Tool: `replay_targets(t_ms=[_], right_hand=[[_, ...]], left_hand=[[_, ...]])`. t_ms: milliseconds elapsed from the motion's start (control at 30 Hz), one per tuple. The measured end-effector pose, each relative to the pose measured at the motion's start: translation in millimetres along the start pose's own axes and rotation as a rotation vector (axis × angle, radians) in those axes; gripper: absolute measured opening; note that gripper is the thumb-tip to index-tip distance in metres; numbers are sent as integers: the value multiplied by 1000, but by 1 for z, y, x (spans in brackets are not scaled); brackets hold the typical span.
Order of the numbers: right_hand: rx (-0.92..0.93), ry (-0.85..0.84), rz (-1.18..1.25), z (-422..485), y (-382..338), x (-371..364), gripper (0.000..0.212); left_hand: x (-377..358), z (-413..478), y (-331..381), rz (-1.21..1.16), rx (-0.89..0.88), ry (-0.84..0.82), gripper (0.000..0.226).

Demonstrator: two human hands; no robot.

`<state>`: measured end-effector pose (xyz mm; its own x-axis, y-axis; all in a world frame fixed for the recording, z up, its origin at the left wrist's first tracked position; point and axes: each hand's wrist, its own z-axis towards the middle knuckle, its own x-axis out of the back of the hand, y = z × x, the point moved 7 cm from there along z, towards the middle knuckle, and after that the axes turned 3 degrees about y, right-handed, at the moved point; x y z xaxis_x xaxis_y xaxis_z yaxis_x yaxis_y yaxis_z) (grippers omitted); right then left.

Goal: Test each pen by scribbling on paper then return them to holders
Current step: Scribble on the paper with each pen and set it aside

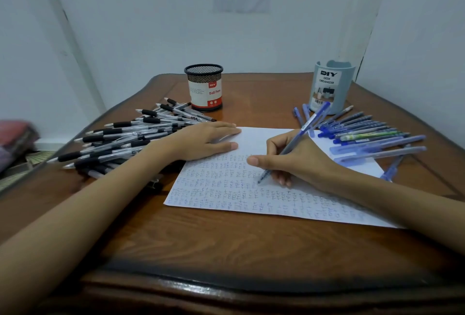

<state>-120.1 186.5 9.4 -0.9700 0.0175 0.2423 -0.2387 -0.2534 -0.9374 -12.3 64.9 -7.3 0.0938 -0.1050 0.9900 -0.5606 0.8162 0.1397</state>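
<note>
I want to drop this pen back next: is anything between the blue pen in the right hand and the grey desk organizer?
Nothing upright. Between the blue pen in the right hand and the grey desk organizer, only loose blue pens lie flat near its base; lifted over them, the way looks open.

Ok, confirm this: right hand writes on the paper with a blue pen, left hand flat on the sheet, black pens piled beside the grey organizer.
Wrong on one point: the head view shows the black pens piled beside the mesh cup, not the grey organizer. The right hand does write on the paper with a blue pen, left hand flat on the sheet.
</note>
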Motion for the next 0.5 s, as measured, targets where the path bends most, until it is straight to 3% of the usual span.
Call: replay_targets(t_ms=[500], right_hand=[[-48,33,-50,4,11,2,39]], left_hand=[[1,0,0,17,21,-16,69]])
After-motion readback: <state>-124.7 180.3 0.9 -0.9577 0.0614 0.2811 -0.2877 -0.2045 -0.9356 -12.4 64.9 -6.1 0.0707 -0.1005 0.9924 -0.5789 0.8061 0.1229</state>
